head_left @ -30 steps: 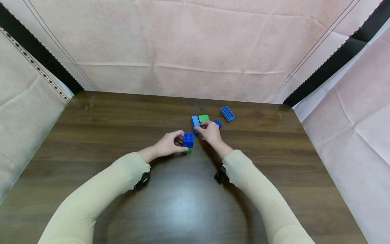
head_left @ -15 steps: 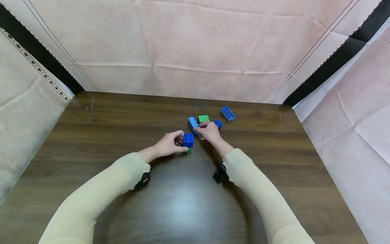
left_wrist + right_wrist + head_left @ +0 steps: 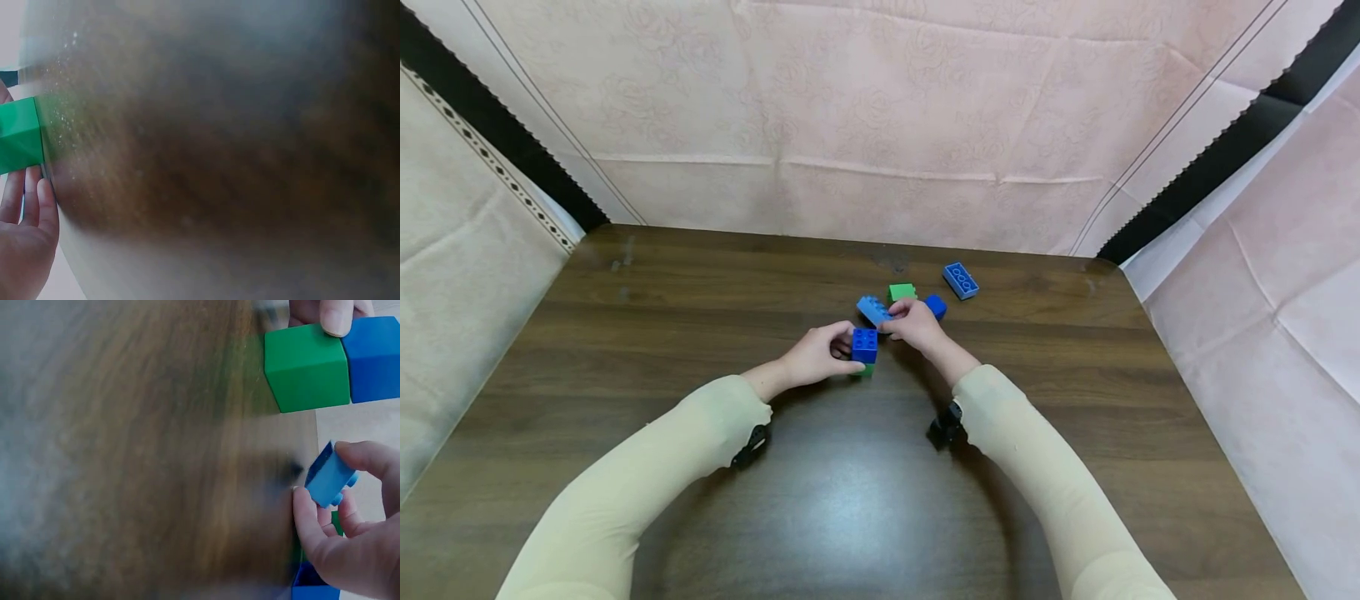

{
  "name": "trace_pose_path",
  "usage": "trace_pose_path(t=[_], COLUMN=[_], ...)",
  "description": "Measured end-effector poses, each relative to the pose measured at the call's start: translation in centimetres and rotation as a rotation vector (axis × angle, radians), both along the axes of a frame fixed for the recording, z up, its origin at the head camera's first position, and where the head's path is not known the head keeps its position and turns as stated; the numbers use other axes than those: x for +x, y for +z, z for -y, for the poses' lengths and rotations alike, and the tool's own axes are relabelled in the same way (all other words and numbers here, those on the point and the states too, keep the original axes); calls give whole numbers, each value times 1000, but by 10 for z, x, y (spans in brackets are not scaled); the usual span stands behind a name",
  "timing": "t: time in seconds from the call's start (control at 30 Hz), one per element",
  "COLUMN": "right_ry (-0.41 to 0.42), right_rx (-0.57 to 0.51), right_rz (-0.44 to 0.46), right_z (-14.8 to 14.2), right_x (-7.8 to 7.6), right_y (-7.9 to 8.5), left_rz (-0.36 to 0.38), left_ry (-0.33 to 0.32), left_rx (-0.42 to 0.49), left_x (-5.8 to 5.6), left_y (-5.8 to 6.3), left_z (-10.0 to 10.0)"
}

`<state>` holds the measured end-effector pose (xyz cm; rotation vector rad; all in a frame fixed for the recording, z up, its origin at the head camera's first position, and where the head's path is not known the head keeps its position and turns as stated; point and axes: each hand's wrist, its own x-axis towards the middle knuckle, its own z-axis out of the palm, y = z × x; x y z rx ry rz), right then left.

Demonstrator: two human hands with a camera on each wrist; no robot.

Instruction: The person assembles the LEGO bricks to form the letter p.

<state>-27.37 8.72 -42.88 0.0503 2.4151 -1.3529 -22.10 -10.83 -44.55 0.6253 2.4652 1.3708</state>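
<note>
My left hand (image 3: 815, 357) grips a two-brick stack, a dark blue toy brick (image 3: 864, 346) on top of a green brick (image 3: 306, 365). In the right wrist view, the left hand's thumb lies across the joint between the two. Just beyond the stack, my right hand (image 3: 919, 327) pinches a light blue brick (image 3: 872, 309) between thumb and fingers. That brick is tilted in the right wrist view, apart from the stack. At the left wrist view's edge, only part of the green brick and some fingers show.
Behind the right hand lie another green brick (image 3: 902, 292) and a dark blue brick (image 3: 936, 306), partly covered by the hand. Farther right lies a blue brick (image 3: 960, 281) near the back edge of the wooden table (image 3: 700, 283). Pale cloth (image 3: 850, 125) hangs behind.
The light blue brick has turned in my right hand and shifted left, away from the green brick behind it. My left hand and its stack have stayed put.
</note>
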Motion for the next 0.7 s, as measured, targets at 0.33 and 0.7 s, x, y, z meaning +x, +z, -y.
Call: trace_pose_path(t=[0.33,0.7], right_ry=[26,34], right_rx=[-38,-34], right_rz=[28,-85], right_z=[-6,-18], right_x=[8,15], right_y=[5,11], left_rz=[8,-1], left_ry=[1,-10], left_rx=[-23,-12], left_x=[0,0], left_y=[1,0], left_z=[-1,0])
